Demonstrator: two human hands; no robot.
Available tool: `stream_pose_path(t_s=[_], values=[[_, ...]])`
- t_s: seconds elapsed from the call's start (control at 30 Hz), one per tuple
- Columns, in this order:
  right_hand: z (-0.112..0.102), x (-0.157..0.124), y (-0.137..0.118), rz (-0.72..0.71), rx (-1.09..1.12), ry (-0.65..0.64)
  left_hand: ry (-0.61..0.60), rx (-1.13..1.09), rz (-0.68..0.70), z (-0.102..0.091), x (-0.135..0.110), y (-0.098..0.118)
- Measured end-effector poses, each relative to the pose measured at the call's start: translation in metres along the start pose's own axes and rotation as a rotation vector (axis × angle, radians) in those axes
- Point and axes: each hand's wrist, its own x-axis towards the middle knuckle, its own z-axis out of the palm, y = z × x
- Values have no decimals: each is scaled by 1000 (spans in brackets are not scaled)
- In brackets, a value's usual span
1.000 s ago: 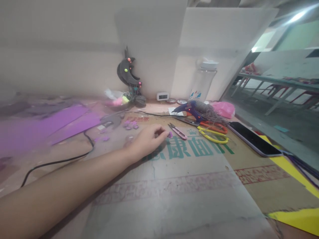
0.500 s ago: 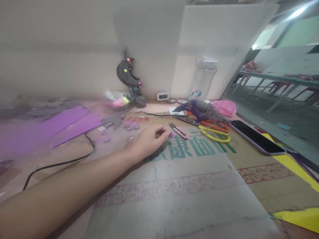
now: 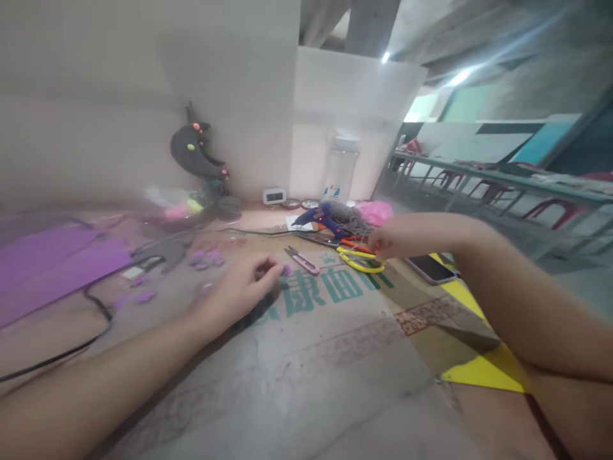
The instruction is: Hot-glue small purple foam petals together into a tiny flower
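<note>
The right hand [image 3: 395,236] has come into view since the earlier frame. It now reaches in from the right over the tools. The view has swung, so everything on the desk sits further left than before. The left hand [image 3: 237,292] has kept its place on the cardboard [image 3: 335,364].

The left hand rests on the cardboard with thumb and forefinger pinched shut on a purple piece [image 3: 286,271], which sits at the fingertips just above the green print. The other fingers are curled loosely. The snips [image 3: 302,261] lie just beyond the piece, apart from it.

The right hand is half curled, palm down, with its fingertips at the handles of the orange scissors [image 3: 355,244]. Blur hides whether it grips them or only touches them. The yellow scissors [image 3: 361,264] lie just below the hand, and the glue gun [image 3: 320,220] is near, to its left.

Counted, there are two hands, two scissors, one snips, one glue gun, one phone [image 3: 431,269], one bottle [image 3: 343,165] and one clock [image 3: 274,195]. Two purple sheets [image 3: 48,262] lie at the left. A cluster of small purple cutouts [image 3: 207,259] lies behind the left hand, too blurred to count surely. One black cable [image 3: 71,350] crosses the desk under the left forearm, and a yellow sheet [image 3: 488,374] lies under the right arm.
</note>
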Motion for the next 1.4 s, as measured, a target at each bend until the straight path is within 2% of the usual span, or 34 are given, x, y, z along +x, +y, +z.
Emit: stream_pose_path(t_s=[0.1,0.13,0.2,0.3,0.37,0.5,0.6,0.7,0.83,1.0,1.13,1.23,1.3,1.4], values=[[-7,12,-4,208,-98,-620,-16,26,-10,-1,0,0],[-8,14,-8,262,-119,-730,-17,34,-13,-1,0,0],[-8,15,-16,325,-172,-881,-17,43,-22,-1,-1,0],[-7,6,-28,324,-319,-963,-22,32,-39,-1,-1,1],[-5,-4,-37,286,-455,-921,-25,17,-46,0,-1,1],[8,-21,-48,187,-739,-732,-9,17,-48,1,0,-1],[14,-25,-49,114,-836,-696,-4,7,-42,1,0,-2],[11,-23,-52,-12,-678,-686,-10,-11,-32,1,1,-2],[9,-19,-68,-159,-230,-579,-5,-20,-19,2,1,-1],[36,-9,-96,-190,202,-540,-8,-12,-2,3,2,0],[64,5,-106,-148,336,-432,6,3,7,3,3,-1],[78,13,-110,-96,384,-451,26,-11,-12,3,4,-2],[86,13,-112,-124,372,-427,44,-25,-41,3,4,-3],[94,9,-111,-171,292,-200,69,-26,-67,3,4,-4]])
